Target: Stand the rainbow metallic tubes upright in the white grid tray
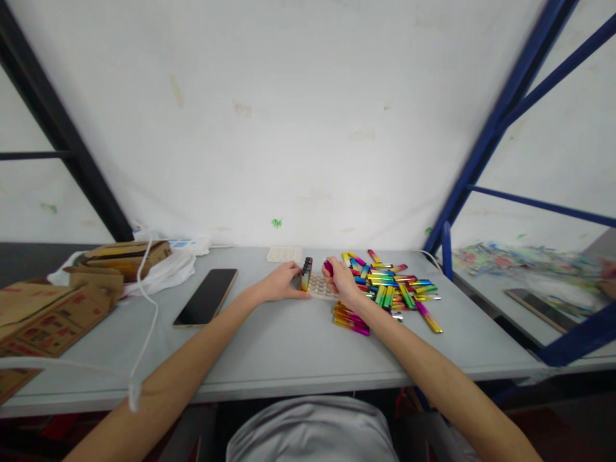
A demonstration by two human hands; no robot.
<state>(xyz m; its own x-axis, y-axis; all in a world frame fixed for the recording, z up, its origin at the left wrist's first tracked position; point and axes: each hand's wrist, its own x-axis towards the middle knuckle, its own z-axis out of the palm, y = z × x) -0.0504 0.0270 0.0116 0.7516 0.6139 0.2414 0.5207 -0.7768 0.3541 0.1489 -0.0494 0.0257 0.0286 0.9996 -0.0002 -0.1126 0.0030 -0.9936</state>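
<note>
Apparently mid-loading, the right hand [339,280] grips a shiny magenta stick [328,267] by the pale, flat, dimpled tray [320,287], calling for upright alignment, while the left hand [282,283] (grip unclear) curves beside upright, black-topped, gold-bodied sticks [306,277].

The slim pieces [381,280] right of centre look glossy and metallic, the central tray [321,287] like matt plastic. At left lie a smooth, dark-glass phone [206,298], matt cardboard [58,314] and crinkled plastic film [166,273]. The tabletop [269,346] looks smooth, the bottom-centre cloth [308,433] softly creased, the upper wall [308,128] matt and scuffed.
</note>
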